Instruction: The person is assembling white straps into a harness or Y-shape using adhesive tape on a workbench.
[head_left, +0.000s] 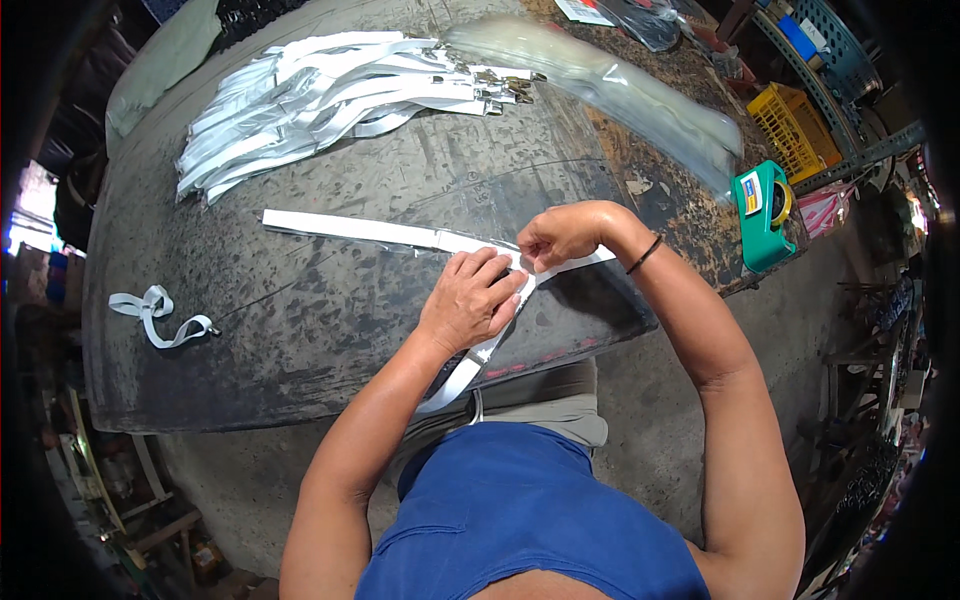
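Note:
A pair of white suspenders is laid out in front of me, folded flat, with clear plastic glinting along its lower edge. One strap tail hangs off the near table edge onto my lap, and another runs right under my right wrist. My left hand lies palm down on the straps where they meet, fingers stretched out. Just right of it, my right hand is curled, thumb and fingertips pinching the suspenders at that junction. The pinched spot itself is partly hidden by the fingers.
Across the dark, worn table lies a pile of white suspenders with metal clips. Clear plastic sleeves are stacked at the back right. A green tape dispenser stands on the right edge, near a yellow crate. One loose white strap curls at left.

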